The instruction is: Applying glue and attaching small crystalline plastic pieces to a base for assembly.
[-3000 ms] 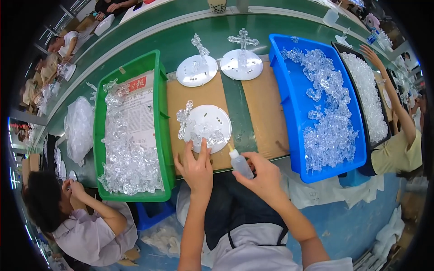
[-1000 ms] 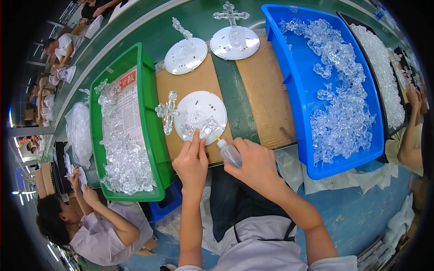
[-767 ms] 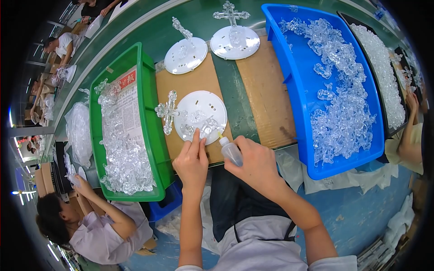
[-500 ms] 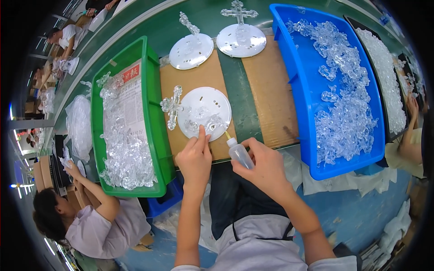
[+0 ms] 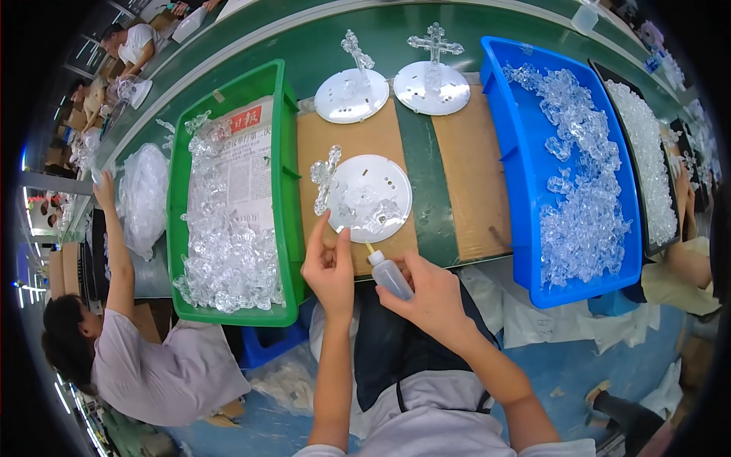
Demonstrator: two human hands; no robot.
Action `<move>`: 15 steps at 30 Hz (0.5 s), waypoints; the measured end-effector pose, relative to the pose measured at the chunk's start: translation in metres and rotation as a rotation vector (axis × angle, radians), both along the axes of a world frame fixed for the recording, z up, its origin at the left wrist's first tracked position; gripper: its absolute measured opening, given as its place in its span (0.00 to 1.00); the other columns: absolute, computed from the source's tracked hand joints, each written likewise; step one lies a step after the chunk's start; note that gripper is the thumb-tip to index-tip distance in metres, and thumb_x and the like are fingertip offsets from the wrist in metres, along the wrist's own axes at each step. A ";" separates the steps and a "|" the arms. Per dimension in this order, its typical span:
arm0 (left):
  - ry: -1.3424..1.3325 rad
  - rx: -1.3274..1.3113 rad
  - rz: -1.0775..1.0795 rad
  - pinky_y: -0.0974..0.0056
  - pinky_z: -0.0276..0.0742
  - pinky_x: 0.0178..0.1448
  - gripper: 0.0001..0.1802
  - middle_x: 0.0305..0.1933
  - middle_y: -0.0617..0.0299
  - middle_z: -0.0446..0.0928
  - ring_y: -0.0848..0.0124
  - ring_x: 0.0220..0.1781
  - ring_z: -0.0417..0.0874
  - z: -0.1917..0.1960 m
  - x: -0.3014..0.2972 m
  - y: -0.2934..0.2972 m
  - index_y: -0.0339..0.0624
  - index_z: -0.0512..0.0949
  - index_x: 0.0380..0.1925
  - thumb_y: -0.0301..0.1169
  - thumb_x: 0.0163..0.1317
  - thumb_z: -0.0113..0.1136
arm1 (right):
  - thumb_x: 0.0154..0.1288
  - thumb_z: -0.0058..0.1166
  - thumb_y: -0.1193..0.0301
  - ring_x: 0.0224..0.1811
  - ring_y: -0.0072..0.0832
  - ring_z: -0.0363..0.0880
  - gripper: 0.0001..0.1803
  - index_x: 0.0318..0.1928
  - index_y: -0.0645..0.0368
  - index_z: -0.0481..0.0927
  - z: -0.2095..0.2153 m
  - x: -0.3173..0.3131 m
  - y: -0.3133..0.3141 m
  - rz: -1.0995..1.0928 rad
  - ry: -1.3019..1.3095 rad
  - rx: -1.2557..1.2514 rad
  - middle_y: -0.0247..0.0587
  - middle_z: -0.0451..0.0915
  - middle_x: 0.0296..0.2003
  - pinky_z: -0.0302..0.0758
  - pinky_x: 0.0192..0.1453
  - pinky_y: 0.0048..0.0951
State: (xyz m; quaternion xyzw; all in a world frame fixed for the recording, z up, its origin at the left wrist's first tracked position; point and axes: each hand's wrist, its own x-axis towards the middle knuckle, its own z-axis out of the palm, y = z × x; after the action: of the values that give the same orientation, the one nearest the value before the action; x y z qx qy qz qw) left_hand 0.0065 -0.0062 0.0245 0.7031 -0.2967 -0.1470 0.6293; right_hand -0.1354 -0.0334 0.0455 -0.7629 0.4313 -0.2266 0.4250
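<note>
On a cardboard sheet before me lies a white round disc (image 5: pixel 381 174) with small slots. A clear cross (image 5: pixel 325 181) juts from its left side, and clear ornate pieces (image 5: pixel 377 217) sit on its near half. My left hand (image 5: pixel 329 266) is at the disc's near left edge, index finger and thumb apart, the other fingers curled, with nothing visible between them. In my right hand (image 5: pixel 435 301) is a translucent squeeze bottle (image 5: pixel 391 279), tilted, its thin yellowish tip at the disc's near edge. Whether the tip touches the disc, I cannot tell.
Left stands a green bin (image 5: pixel 289 194) of clear pieces on newspaper; right, a blue bin (image 5: pixel 502 164) and a black tray (image 5: pixel 664 248) of more clear parts. Behind are two discs (image 5: pixel 335 107) (image 5: pixel 415 103) with upright clear crosses. A plastic bag (image 5: pixel 145 202) and a co-worker (image 5: pixel 152 365) are left.
My left index finger and thumb have spread, and the hand has shifted left toward the cross's lower end. The bottle tip has moved left along the disc's near edge. The co-worker's arm now reaches forward.
</note>
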 end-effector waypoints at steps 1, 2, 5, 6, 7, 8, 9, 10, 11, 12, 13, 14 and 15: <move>0.003 0.001 0.004 0.77 0.46 0.21 0.17 0.18 0.77 0.60 0.90 0.19 0.55 0.002 0.004 -0.003 0.37 0.77 0.50 0.22 0.59 0.60 | 0.48 0.65 0.62 0.27 0.32 0.81 0.21 0.41 0.58 0.74 0.001 0.003 -0.001 0.009 0.024 -0.014 0.40 0.81 0.28 0.76 0.32 0.31; 0.014 0.029 -0.061 0.78 0.46 0.22 0.16 0.20 0.77 0.61 0.89 0.20 0.55 0.007 0.006 -0.007 0.36 0.78 0.49 0.22 0.60 0.60 | 0.48 0.64 0.62 0.28 0.35 0.81 0.21 0.40 0.58 0.74 0.001 0.005 -0.003 0.014 0.049 -0.029 0.40 0.81 0.29 0.76 0.32 0.32; 0.016 0.083 -0.133 0.79 0.46 0.23 0.14 0.22 0.78 0.60 0.89 0.21 0.55 0.014 0.011 -0.013 0.35 0.79 0.47 0.23 0.60 0.61 | 0.51 0.60 0.60 0.30 0.45 0.79 0.18 0.37 0.57 0.71 -0.004 0.009 -0.008 0.042 0.094 -0.048 0.44 0.79 0.29 0.75 0.31 0.41; 0.001 0.109 -0.137 0.78 0.45 0.23 0.13 0.22 0.78 0.60 0.88 0.21 0.54 0.015 0.012 -0.014 0.35 0.80 0.46 0.24 0.60 0.61 | 0.51 0.60 0.60 0.30 0.45 0.79 0.18 0.37 0.57 0.71 -0.003 0.010 -0.009 0.041 0.099 -0.045 0.44 0.79 0.29 0.75 0.31 0.41; 0.006 0.112 -0.139 0.78 0.45 0.23 0.13 0.22 0.78 0.60 0.88 0.21 0.54 0.015 0.014 -0.014 0.35 0.80 0.46 0.24 0.60 0.61 | 0.51 0.60 0.60 0.30 0.46 0.79 0.18 0.36 0.57 0.71 -0.002 0.011 -0.011 0.045 0.102 -0.045 0.45 0.79 0.28 0.75 0.31 0.42; 0.031 0.115 -0.131 0.78 0.46 0.23 0.13 0.22 0.78 0.60 0.88 0.22 0.54 0.015 0.016 -0.014 0.35 0.80 0.45 0.25 0.60 0.61 | 0.51 0.59 0.60 0.29 0.47 0.79 0.17 0.36 0.57 0.71 0.000 0.013 -0.011 0.049 0.104 -0.045 0.45 0.79 0.28 0.75 0.30 0.43; 0.056 0.118 -0.123 0.78 0.46 0.24 0.12 0.22 0.78 0.59 0.87 0.22 0.54 0.014 0.017 -0.014 0.35 0.81 0.43 0.26 0.60 0.62 | 0.51 0.59 0.60 0.29 0.47 0.79 0.17 0.36 0.57 0.71 0.001 0.014 -0.012 0.049 0.107 -0.041 0.45 0.79 0.28 0.75 0.30 0.43; 0.058 0.121 -0.123 0.78 0.46 0.24 0.12 0.22 0.78 0.59 0.87 0.22 0.54 0.013 0.018 -0.015 0.35 0.81 0.43 0.26 0.60 0.62 | 0.50 0.60 0.61 0.30 0.44 0.80 0.17 0.37 0.57 0.73 0.002 0.015 -0.013 0.042 0.109 -0.040 0.43 0.80 0.29 0.76 0.32 0.40; 0.040 0.101 -0.128 0.77 0.45 0.23 0.12 0.20 0.78 0.57 0.88 0.21 0.53 0.012 0.019 -0.016 0.35 0.81 0.44 0.25 0.60 0.61 | 0.49 0.62 0.62 0.30 0.41 0.81 0.18 0.38 0.57 0.75 0.003 0.016 -0.013 0.036 0.110 -0.039 0.41 0.81 0.30 0.76 0.33 0.37; 0.021 0.081 -0.133 0.76 0.44 0.22 0.13 0.18 0.78 0.55 0.88 0.20 0.53 0.011 0.019 -0.016 0.35 0.80 0.45 0.25 0.60 0.60 | 0.49 0.62 0.62 0.30 0.41 0.81 0.18 0.38 0.57 0.75 0.003 0.016 -0.013 0.037 0.111 -0.036 0.41 0.81 0.30 0.76 0.33 0.37; 0.023 0.084 -0.133 0.76 0.44 0.22 0.13 0.18 0.78 0.55 0.88 0.20 0.53 0.012 0.019 -0.016 0.35 0.80 0.45 0.25 0.60 0.60 | 0.49 0.62 0.62 0.29 0.41 0.81 0.17 0.38 0.57 0.75 0.003 0.017 -0.013 0.034 0.110 -0.032 0.41 0.81 0.30 0.76 0.32 0.37; 0.044 0.111 -0.121 0.77 0.46 0.24 0.13 0.20 0.78 0.57 0.87 0.22 0.54 0.015 0.018 -0.016 0.35 0.81 0.44 0.26 0.60 0.61 | 0.49 0.61 0.62 0.29 0.41 0.81 0.17 0.37 0.56 0.75 0.004 0.017 -0.014 0.031 0.108 -0.029 0.42 0.81 0.29 0.76 0.32 0.37; 0.066 0.138 -0.109 0.77 0.48 0.26 0.13 0.22 0.77 0.59 0.86 0.24 0.55 0.016 0.017 -0.016 0.35 0.81 0.44 0.27 0.59 0.62 | 0.49 0.61 0.62 0.29 0.41 0.81 0.17 0.37 0.56 0.75 0.005 0.017 -0.014 0.030 0.109 -0.027 0.42 0.81 0.29 0.76 0.32 0.37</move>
State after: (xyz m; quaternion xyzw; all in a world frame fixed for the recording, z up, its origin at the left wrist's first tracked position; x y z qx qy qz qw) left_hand 0.0237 -0.0220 0.0405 0.7223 -0.3030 -0.2241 0.5799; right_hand -0.1180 -0.0476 0.0504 -0.7860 0.4394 -0.1841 0.3939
